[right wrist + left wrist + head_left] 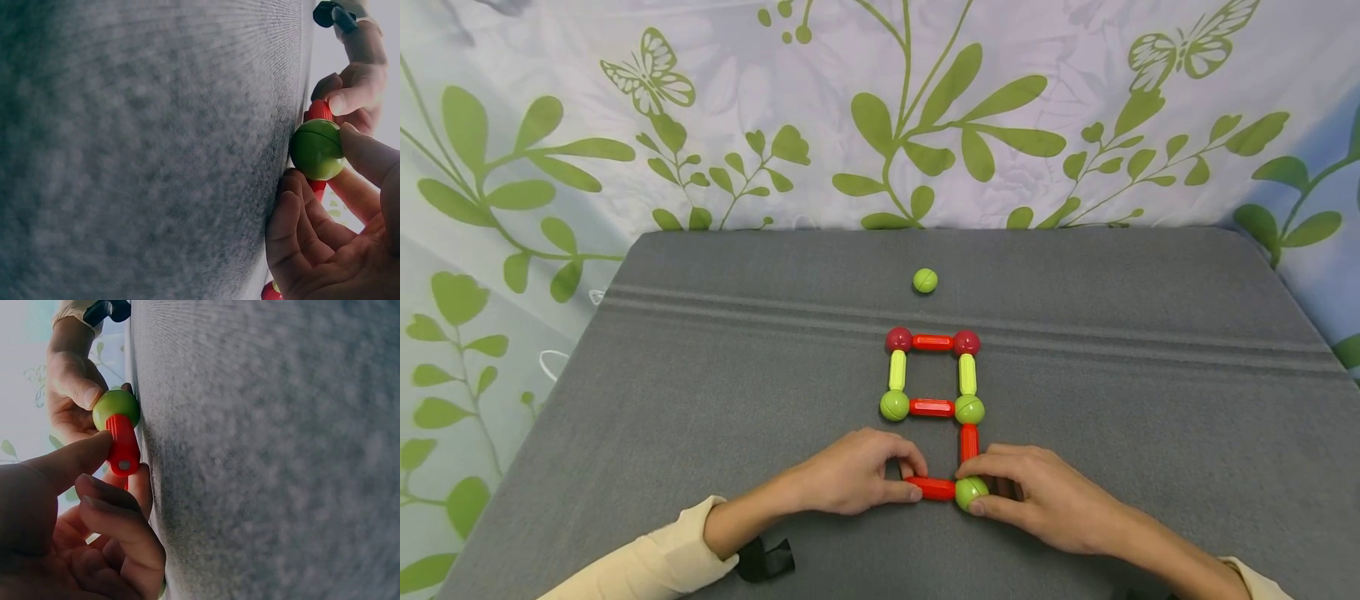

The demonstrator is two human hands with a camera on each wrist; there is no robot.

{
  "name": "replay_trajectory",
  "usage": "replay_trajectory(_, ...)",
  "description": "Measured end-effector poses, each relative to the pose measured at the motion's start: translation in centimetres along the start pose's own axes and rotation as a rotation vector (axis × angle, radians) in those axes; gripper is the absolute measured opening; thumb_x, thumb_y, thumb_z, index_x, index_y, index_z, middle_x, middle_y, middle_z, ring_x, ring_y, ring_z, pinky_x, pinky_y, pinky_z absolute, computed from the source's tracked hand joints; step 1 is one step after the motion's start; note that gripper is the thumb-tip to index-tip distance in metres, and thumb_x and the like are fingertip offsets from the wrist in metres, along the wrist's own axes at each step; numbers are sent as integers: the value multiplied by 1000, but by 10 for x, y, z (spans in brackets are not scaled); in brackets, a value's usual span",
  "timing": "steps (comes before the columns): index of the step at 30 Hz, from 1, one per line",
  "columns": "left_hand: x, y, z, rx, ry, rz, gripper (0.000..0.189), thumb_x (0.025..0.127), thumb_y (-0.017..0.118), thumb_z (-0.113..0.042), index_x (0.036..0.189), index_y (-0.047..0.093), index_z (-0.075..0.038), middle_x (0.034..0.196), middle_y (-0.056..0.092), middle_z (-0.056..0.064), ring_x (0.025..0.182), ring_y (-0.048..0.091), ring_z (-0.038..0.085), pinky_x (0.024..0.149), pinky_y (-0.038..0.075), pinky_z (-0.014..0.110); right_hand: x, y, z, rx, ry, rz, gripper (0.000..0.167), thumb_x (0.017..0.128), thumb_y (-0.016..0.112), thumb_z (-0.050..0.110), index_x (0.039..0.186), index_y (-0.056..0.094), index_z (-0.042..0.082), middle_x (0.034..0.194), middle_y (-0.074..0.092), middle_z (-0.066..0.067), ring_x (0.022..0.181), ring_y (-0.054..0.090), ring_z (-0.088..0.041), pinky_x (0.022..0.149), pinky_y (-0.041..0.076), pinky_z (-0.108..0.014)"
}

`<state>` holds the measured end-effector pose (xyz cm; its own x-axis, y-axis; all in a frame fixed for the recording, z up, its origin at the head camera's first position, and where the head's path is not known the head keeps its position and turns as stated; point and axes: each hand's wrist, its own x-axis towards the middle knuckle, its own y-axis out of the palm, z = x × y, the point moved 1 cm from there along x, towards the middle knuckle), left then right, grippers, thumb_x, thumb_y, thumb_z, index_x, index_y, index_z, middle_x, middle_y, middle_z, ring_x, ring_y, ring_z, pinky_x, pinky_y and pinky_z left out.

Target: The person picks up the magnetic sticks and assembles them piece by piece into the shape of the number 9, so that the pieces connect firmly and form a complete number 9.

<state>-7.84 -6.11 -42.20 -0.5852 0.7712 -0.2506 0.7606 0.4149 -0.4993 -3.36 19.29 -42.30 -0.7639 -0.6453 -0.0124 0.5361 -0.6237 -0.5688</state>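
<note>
My left hand [857,472] pinches the free end of a red magnetic rod [934,488] between thumb and fingers. That rod's other end meets a green ball [972,493], which my right hand [1048,498] grips with thumb and fingertips. From this ball a second red rod [970,442] runs away to another green ball [969,409] at a corner of a square. Red and yellow-green rods form the square's sides, with dark red balls [898,340] at its far corners. In the left wrist view a small metal disc shows at the held rod's [124,447] end.
A loose green ball [926,281] lies beyond the square, toward the far edge of the grey cloth-covered table [700,367]. Behind the table hangs a curtain [737,100] with leaves and butterflies. A black strap [766,560] is by the left cuff.
</note>
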Motion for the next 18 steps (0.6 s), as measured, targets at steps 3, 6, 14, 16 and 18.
replay_trajectory(3,0,1,0,6,3,3,9,91,74,-21,99,71,-18,82,58,-15,51,45,2,49,38,20,0,0,0,0,-4,1,22,96,66,32,116,67,25,91,60,16,69,53,-1,56,45,-21)
replay_trajectory(6,-1,1,-1,10,0,6,9,91,74,-20,99,70,-18,82,58,-16,51,45,2,49,38,20,0,0,0,3,-6,1,21,96,65,32,116,67,25,92,60,16,70,53,-1,57,45,-21)
replay_trajectory(14,0,-1,-2,0,-1,12,12,89,76,-20,99,70,-17,82,59,-16,50,45,2,49,39,20,0,-1,1,2,-10,-1,21,97,65,31,117,66,25,92,60,16,71,53,-1,57,45,-21)
replay_trajectory(16,0,-2,-2,-6,-1,12,12,89,76,-20,99,70,-17,82,59,-16,50,46,2,49,39,20,0,-1,2,1,-11,-4,21,97,65,31,117,66,25,91,60,16,71,53,-1,57,45,-21)
replay_trajectory(18,0,-2,-2,-13,-2,14,13,89,76,-20,99,70,-17,82,59,-16,50,46,2,49,39,20,0,-2,2,2,-10,-7,21,97,65,31,117,67,26,90,59,16,70,53,-1,57,45,-21)
